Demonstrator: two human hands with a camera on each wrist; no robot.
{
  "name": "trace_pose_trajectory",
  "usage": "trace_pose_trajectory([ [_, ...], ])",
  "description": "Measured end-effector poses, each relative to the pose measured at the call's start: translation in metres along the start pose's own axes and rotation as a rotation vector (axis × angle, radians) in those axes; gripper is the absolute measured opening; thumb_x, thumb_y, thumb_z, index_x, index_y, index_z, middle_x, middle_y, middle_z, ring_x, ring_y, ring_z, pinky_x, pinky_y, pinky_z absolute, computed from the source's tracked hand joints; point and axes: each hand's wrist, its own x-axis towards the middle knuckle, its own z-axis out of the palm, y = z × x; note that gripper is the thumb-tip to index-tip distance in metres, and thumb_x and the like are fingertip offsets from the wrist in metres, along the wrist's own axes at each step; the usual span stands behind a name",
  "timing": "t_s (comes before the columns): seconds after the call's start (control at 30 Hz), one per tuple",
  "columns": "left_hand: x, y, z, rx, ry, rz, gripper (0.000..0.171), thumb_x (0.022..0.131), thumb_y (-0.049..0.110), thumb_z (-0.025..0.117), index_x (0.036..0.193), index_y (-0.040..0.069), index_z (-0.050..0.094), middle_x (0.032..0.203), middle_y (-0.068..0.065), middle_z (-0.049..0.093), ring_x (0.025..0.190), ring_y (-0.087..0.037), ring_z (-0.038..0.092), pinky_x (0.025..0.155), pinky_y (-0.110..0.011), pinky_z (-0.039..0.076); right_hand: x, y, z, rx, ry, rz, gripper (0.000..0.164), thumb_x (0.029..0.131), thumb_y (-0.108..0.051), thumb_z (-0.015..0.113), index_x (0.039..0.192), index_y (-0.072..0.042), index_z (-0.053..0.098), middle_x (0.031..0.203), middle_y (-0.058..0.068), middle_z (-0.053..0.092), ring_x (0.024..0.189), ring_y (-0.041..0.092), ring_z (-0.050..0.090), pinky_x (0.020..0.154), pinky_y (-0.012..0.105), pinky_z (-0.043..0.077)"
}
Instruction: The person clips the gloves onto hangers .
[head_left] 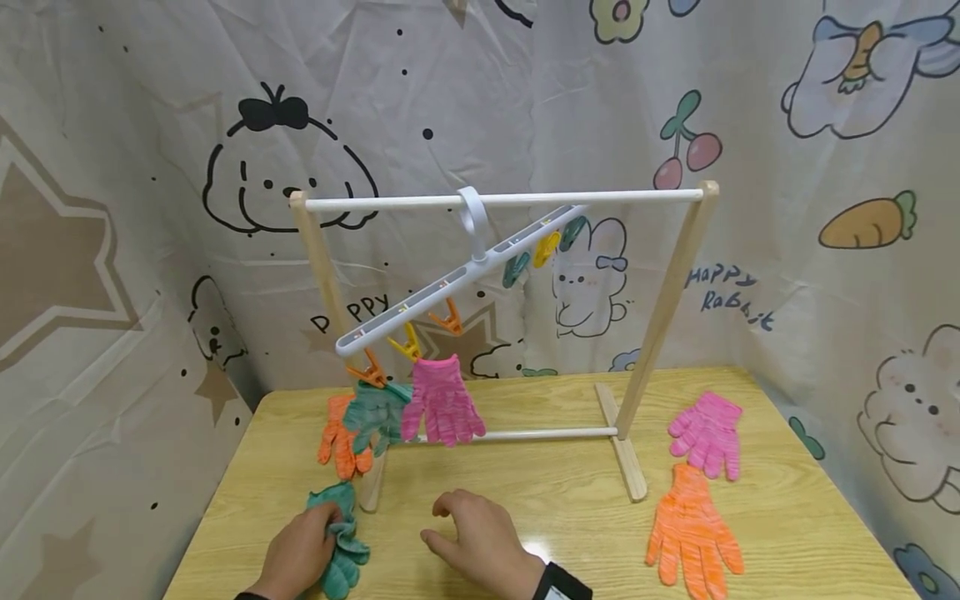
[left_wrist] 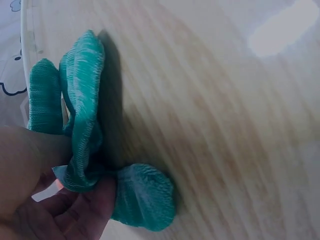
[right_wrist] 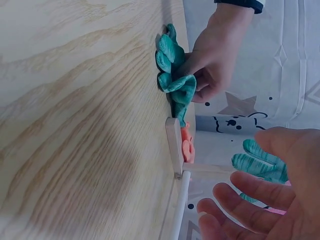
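Note:
My left hand (head_left: 298, 546) pinches a crumpled green knit glove (head_left: 343, 542) at the table's front left. In the left wrist view the green glove (left_wrist: 85, 100) bunches between thumb and fingers. My right hand (head_left: 483, 537) hovers over the middle front with loosely bent fingers and nothing in them. Beyond the hands, a grey clip hanger (head_left: 457, 275) hangs slanted from a rack's white top bar (head_left: 570, 198). An orange clip (head_left: 367, 371) holds another green glove (head_left: 377, 417), and a yellow clip (head_left: 407, 342) is by a hanging pink glove (head_left: 442, 402).
An orange glove (head_left: 342, 437) lies behind the rack's left foot (head_left: 372, 483). At right, a pink glove (head_left: 707, 433) and an orange glove (head_left: 693, 533) lie flat beside the right foot (head_left: 622, 446). Several clips, including a green one (head_left: 516, 269), hang along the hanger. Printed curtains surround the wooden table (head_left: 525, 479).

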Motion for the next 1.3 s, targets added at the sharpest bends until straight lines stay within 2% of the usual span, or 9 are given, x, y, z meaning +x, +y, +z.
trace_pose_trajectory([
  [0.23,0.0,0.002,-0.002,-0.023,-0.023,0.02,0.018,0.089,-0.001,0.065,0.082,0.013,0.057,0.075,0.001,0.055,0.068,-0.016,0.049,0.062,-0.034,0.042,-0.002,0.004,-0.001,0.004,0.002,0.007,0.028,0.09,-0.04,0.074,0.102,-0.015,0.073,0.099,-0.003,0.075,0.089,0.007,0.069,0.066,0.024,0.053],
  [0.5,-0.005,0.006,-0.006,-0.109,0.014,0.026,0.013,0.085,0.001,0.069,0.084,0.011,0.062,0.077,0.001,0.059,0.07,-0.016,0.052,0.064,-0.035,0.045,-0.002,0.009,-0.002,0.002,0.016,0.01,0.028,0.09,-0.04,0.073,0.102,-0.015,0.073,0.1,-0.003,0.075,0.088,0.007,0.069,0.066,0.023,0.053],
  [0.7,-0.013,0.018,-0.011,-0.145,0.079,0.068,0.013,0.084,0.001,0.069,0.086,0.012,0.063,0.081,0.001,0.06,0.073,-0.014,0.051,0.066,-0.033,0.046,-0.002,0.01,-0.005,0.013,0.013,0.015,0.029,0.091,-0.041,0.073,0.102,-0.014,0.073,0.1,-0.003,0.075,0.089,0.008,0.069,0.067,0.024,0.054],
  [1.0,-0.022,0.04,-0.016,-0.158,0.204,0.194,0.017,0.084,0.001,0.073,0.086,0.015,0.063,0.083,0.005,0.06,0.076,-0.007,0.053,0.066,-0.028,0.048,0.0,0.014,-0.01,0.04,0.007,0.032,0.03,0.092,-0.04,0.072,0.105,-0.013,0.073,0.102,0.0,0.075,0.087,0.01,0.069,0.064,0.024,0.053],
  [1.3,-0.037,0.065,-0.019,-0.153,0.306,0.296,0.027,0.082,0.002,0.077,0.086,0.023,0.06,0.089,0.012,0.057,0.08,-0.001,0.053,0.071,-0.025,0.05,0.001,0.017,-0.021,0.019,0.023,0.048,0.03,0.092,-0.04,0.072,0.105,-0.013,0.073,0.103,-0.001,0.075,0.086,0.009,0.068,0.064,0.025,0.052],
])
